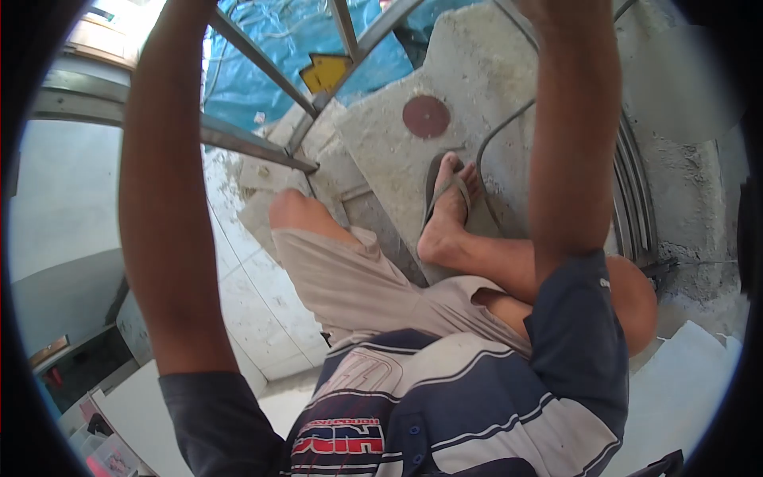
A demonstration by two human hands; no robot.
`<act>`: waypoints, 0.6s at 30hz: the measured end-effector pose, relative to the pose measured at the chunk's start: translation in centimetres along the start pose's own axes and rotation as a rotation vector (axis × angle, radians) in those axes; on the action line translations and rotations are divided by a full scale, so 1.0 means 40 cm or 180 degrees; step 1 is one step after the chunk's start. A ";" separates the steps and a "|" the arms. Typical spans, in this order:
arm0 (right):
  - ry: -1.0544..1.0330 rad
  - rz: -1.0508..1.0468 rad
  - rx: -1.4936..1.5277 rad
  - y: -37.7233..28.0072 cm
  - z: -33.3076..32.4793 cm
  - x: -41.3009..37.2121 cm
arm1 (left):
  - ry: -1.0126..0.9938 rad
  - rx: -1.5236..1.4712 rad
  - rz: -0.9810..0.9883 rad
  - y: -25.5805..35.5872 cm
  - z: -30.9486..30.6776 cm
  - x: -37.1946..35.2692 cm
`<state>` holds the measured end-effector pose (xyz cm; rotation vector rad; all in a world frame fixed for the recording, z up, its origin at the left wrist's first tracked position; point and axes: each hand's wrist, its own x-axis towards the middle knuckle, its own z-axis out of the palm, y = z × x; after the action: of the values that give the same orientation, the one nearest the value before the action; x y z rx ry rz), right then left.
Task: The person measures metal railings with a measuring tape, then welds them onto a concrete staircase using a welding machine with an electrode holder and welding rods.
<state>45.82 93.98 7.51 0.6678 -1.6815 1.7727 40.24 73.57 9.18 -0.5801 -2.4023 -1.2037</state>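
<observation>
Both of my arms reach up past the top edge of the head view, so neither my left hand nor my right hand shows, nor anything they may hold. Nearest to my left forearm is a frame of grey metal bars (258, 65), welded or joined at corners. A yellow angular piece (324, 73), like a magnetic welding holder, sits against one bar. Beyond my right forearm, a dark cable (509, 121) runs over the concrete. A reddish-brown cutting disc (426, 117) lies flat on the concrete slab (373, 119), between my arms.
My sandalled foot (447, 203) rests on the slab just below the disc. A blue tarp (270, 48) spreads behind the bars. Curved metal strips (636, 191) stand at the right. White tiles (254, 302) and an open compartment (87, 374) are at the left.
</observation>
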 end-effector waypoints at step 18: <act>-0.0748 0.0424 -0.1628 -0.159 -0.063 0.163 | 0.0358 0.0160 0.0079 -0.020 -0.012 0.008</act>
<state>45.97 97.12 16.40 0.5528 -2.2702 1.2930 39.63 72.80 9.08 -0.5113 -2.3175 -1.1315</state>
